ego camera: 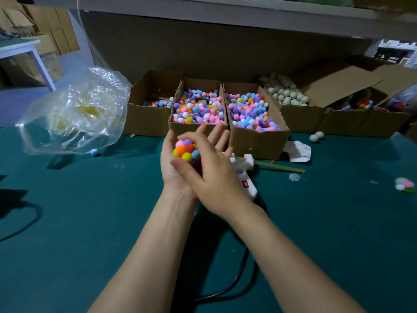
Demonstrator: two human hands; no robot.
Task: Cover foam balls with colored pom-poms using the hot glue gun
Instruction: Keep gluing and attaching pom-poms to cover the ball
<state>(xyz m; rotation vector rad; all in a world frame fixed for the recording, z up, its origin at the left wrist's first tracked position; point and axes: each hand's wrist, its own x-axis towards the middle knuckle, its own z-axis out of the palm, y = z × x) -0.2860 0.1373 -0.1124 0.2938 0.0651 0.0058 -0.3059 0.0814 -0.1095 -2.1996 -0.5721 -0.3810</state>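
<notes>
We cradle pom-pom ball (186,150) on open left hand (169,159), fingers straight. Right hand (216,177) curls over it, likely pressing pom-poms while glue sets. Glue gun (248,186) lies on table (90,222) under right hand, handy for next dab.

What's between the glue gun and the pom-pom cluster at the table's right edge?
Head view: a glue stick and a pale blob, then near-bare green cloth.

the left hand (174,168) cradles the pom-pom-covered ball (186,150) palm up, the right hand (215,179) curls over it, above the glue gun (247,177).
</notes>
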